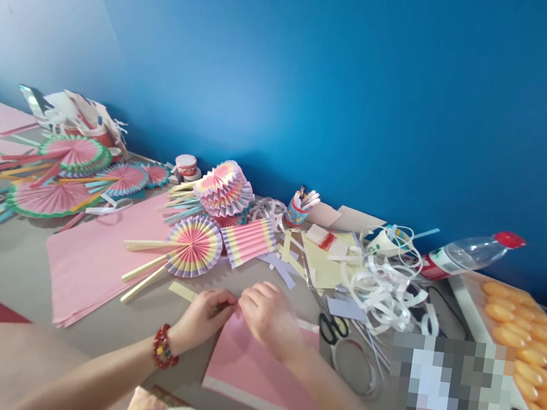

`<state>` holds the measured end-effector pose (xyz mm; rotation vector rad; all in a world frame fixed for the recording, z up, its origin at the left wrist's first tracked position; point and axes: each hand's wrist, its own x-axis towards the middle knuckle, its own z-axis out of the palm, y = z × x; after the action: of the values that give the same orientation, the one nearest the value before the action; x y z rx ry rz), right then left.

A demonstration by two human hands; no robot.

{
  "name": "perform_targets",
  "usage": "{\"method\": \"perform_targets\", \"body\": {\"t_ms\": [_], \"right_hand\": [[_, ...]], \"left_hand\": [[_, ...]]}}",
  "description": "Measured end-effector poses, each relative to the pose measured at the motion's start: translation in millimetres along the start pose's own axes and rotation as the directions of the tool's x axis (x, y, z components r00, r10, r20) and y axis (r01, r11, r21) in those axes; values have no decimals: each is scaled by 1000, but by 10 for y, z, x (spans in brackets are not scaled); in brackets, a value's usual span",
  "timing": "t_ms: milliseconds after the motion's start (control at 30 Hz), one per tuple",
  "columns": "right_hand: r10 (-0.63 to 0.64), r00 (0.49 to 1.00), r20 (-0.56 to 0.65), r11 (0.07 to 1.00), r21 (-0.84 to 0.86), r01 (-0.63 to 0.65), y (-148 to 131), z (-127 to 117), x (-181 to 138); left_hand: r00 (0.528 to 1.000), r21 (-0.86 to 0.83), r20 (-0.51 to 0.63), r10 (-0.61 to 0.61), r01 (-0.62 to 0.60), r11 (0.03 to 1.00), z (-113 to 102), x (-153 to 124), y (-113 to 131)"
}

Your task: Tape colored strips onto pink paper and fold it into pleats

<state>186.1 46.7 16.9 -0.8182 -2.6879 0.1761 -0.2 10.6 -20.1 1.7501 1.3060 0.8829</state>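
Observation:
A pink sheet of paper (260, 381) lies in front of me, with pale strips along its near and far edges. At its far left corner, my left hand (205, 320) is closed in a pinch on the paper. Close beside it, my right hand (271, 319) has its fingers pressed together over the far edge; what they hold is hidden. Beyond the hands are a round pleated paper fan (195, 246) with pale sticks and a pleated striped sheet (249, 242). A small pale yellow strip (183, 291) lies near my left fingers.
Stacked pink paper (89, 261) and several finished fans (53, 197) occupy the left. Black-handled scissors (334, 329), a tape roll (353, 367), curled white strips (383, 290) and a tilted plastic bottle (471, 254) are on the right. A blue wall (343, 93) stands behind.

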Motion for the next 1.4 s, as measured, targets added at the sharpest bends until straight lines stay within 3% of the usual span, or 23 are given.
{"method": "perform_targets", "body": {"t_ms": [400,900,1233,1400], "right_hand": [[-33,998,43,997,75,30,146,-14,39],[23,998,61,989,143,-32,126,-21,16],[83,996,-44,990,114,-78,4,-44,11],[249,957,-148,948,242,-209,10,-95,-9]], "left_hand": [[1000,18,2,7,-7,1000,-8,-1,12],[1000,-3,9,5,-5,1000,-10,-10,24],[1000,-17,-2,-3,3,1000,-6,-2,0],[999,-40,-29,-21,20,999,-16,-15,16]]}}
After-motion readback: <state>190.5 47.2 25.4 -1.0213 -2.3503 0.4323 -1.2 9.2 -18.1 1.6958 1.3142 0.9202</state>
